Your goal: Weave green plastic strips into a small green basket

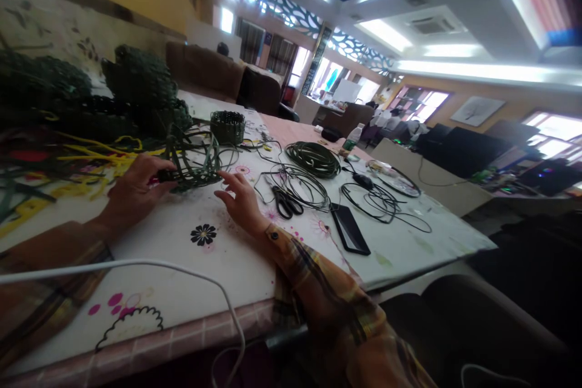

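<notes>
A half-woven basket of dark green strips [195, 168], with loose ends standing up, is tilted over the white patterned tablecloth. My left hand [135, 191] is closed on its left end, thumb below and fingers above. At its right edge is my right hand [243, 201], fingers apart and fingertips at or just touching the strips; I cannot tell which. Behind it stands a small finished woven basket [228, 127]. Black-handled scissors [287, 201] lie right of my right hand, beside loose thin green strips [304, 185].
Larger green woven pieces [140, 82] and yellow strips [109, 160] crowd the left. A coil of green strip [313, 159], a phone [350, 229], a black cable [377, 203] and a bottle [353, 137] lie or stand to the right. A white cable [182, 268] crosses the foreground.
</notes>
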Available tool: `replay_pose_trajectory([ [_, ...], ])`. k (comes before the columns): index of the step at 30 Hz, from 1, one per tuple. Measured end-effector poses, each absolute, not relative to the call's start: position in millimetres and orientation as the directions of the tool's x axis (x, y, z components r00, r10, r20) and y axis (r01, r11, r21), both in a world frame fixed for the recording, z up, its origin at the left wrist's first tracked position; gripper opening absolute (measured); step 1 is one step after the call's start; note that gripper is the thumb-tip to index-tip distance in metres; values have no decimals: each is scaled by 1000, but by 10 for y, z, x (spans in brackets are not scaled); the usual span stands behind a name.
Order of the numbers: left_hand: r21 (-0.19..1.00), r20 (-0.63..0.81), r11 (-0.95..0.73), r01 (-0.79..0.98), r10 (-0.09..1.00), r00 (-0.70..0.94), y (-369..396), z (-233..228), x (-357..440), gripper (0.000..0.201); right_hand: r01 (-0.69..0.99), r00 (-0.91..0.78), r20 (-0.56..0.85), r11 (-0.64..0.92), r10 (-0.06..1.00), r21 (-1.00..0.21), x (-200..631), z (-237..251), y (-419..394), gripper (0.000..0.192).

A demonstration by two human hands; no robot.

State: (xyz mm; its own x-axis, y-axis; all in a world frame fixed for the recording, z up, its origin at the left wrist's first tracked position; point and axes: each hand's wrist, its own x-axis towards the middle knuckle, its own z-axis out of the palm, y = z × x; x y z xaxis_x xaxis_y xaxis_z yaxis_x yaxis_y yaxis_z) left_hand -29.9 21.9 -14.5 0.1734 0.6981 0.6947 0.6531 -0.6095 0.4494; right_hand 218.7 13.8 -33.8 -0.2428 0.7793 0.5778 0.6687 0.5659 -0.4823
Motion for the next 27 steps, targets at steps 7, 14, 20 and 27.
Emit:
replay_pose_trajectory([
  [7,449,714,-635,629,678,174,261,-207,-311,27,453,-63,625,581,778,-676,2166,-387,168,33],
  [14,537,675,-619,573,723,148,284,-242,-348,27,552,-47,622,540,781,-636,2181,-322,67,39],
  [20,582,646,-627,518,743,173,244,-231,-291,26,692,-176,644,559,744,-456,2172,-269,-12,38],
  [27,628,625,-632,454,757,191,194,-236,-233,26,735,-134,652,516,746,-440,2187,-260,-46,24],
])
